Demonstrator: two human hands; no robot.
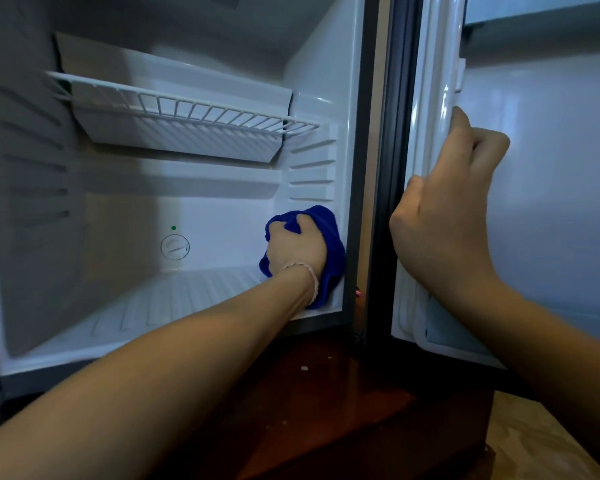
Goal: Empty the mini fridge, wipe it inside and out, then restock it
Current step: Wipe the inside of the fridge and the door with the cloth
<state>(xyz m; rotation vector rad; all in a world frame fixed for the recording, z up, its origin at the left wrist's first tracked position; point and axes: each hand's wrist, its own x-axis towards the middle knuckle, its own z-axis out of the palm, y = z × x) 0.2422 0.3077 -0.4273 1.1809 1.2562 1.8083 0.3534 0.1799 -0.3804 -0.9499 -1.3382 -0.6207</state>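
Blue cloth (pixel 321 237) is bunched against the lower right inner wall of the mini fridge (pixel 312 81), at the back corner where wall meets ribbed floor. My left hand (pixel 297 247) grips it, fingers curled into the fabric, a bracelet (pixel 309 271) on the wrist. Cloth touches the wall and hangs down to the floor's front lip. Wire shelf (pixel 187 109) sits above, well apart from the hand; open room below it across to the left wall. Thermostat dial (pixel 175 247) on the back wall, left of the cloth, apart. My right hand (pixel 444 216) grips the edge of the open door (pixel 551 168), fingers curled round its rim by the gasket. Fridge stands on a dark wooden cabinet (pixel 326 393).
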